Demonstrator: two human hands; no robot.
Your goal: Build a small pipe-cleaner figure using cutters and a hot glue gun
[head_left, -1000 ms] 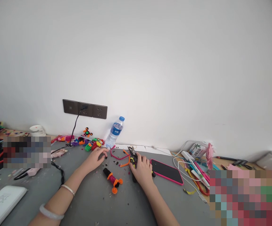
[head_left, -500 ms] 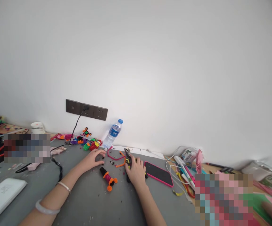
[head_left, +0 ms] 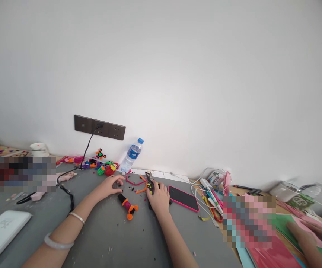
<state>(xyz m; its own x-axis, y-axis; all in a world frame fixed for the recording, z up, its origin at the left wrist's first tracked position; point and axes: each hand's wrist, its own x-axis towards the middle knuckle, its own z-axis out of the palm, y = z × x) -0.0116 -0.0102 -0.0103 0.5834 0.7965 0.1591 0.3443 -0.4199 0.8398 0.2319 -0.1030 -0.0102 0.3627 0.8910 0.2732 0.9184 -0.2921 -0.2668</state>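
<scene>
My right hand [head_left: 158, 197] lies over a pair of pliers [head_left: 149, 178] with black and yellow handles, fingers wrapped on the grips. The jaws point away from me, and part of the handles is hidden. My left hand [head_left: 109, 187] is open just above the grey table, fingers curved and thumb apart. Close to it lies a small pipe-cleaner figure [head_left: 127, 206] in black, magenta and orange. Beyond the hands are a bent magenta pipe cleaner [head_left: 134, 183] and an orange pipe cleaner [head_left: 142, 191].
A water bottle [head_left: 133, 154] leans against the wall near a red pipe-cleaner figure [head_left: 111, 168]. Right of my hands lies a pink-edged phone [head_left: 183, 198], then white cables. A white device [head_left: 6, 230] sits front left. At far right, another person's hands [head_left: 307, 238] touch green paper.
The view has shifted slightly, bringing more of the right side into sight. My left fingers are curled a little more. My right hand stays on the pliers. The other person's hands have moved in further.
</scene>
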